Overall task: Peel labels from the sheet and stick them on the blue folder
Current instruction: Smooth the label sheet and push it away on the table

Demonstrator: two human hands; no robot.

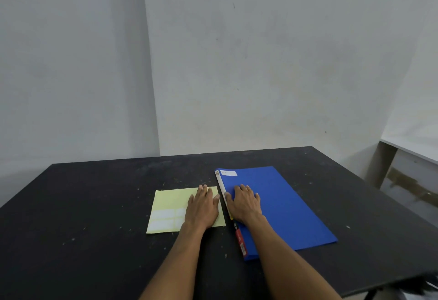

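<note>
A pale yellow label sheet point(169, 201) lies on the black table point(99, 204), with a few white labels point(163, 219) left in its near-left corner. My left hand point(202, 206) rests flat on the sheet's right half, fingers together, holding nothing. To the right lies the closed blue folder point(289, 204), its spine toward the sheet. One white label point(228, 173) is stuck near the folder's far-left corner. My right hand point(244, 202) lies flat on the folder's left part near the spine, palm down.
The table stands against a grey wall corner. A white shelf or bench point(412, 150) juts in at the right, beyond the table's right edge. The table's near-right corner drops off at the lower right.
</note>
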